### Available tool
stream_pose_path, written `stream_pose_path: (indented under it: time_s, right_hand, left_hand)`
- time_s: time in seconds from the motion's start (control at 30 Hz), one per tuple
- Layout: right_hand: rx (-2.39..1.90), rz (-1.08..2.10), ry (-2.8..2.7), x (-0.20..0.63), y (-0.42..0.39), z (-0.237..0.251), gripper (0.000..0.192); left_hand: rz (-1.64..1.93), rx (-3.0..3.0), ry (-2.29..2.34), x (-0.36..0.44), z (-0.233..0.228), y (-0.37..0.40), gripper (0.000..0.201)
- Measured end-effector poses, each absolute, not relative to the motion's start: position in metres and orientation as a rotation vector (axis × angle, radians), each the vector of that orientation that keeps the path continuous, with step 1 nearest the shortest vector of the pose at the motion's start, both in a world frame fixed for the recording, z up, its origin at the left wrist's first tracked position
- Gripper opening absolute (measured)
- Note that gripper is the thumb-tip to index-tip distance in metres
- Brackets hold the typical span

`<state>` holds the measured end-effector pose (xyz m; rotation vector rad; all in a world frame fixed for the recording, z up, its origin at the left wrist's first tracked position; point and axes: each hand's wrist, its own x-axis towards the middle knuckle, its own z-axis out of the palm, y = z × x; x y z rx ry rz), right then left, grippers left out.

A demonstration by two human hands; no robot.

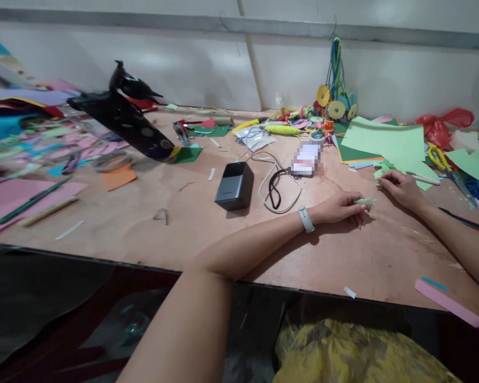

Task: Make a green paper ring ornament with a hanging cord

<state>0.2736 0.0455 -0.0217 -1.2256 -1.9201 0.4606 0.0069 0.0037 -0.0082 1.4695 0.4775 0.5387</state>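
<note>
My left hand (342, 207), with a pale watch strap on its wrist, rests low over the table and pinches a small light green paper piece (364, 202). To its right, my right hand (401, 189) has its fingertips pressed together at the edge of several small light green paper scraps (384, 168), gripping one of them. A whitish stick-like tool (425, 178) lies just beyond the right knuckles. Behind both hands are light green sheets (387, 139) on top of darker green and orange ones.
A grey power bank (234, 186) with a white cable and a phone (304, 158) lie left of my hands. Yellow-handled scissors (439, 157) are at right. A black bottle-shaped object (123, 119) leans at left among paper scraps. A pink strip (451, 303) overhangs the front edge.
</note>
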Motion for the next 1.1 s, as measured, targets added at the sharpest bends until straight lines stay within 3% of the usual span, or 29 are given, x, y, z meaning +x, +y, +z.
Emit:
stream_pose_path:
  time_s: [0.8,1.1]
  right_hand:
    - [-1.214,0.416,-1.917,0.271,0.045,-0.018,0.024]
    - [-1.117,0.968,-1.562,0.249,0.021,-0.01,0.038]
  left_hand:
    - [0.551,1.367,0.485,0.007,-0.011,0.006,0.047]
    - [0.641,1.278,0.532,0.007,-0.005,0.004,0.026]
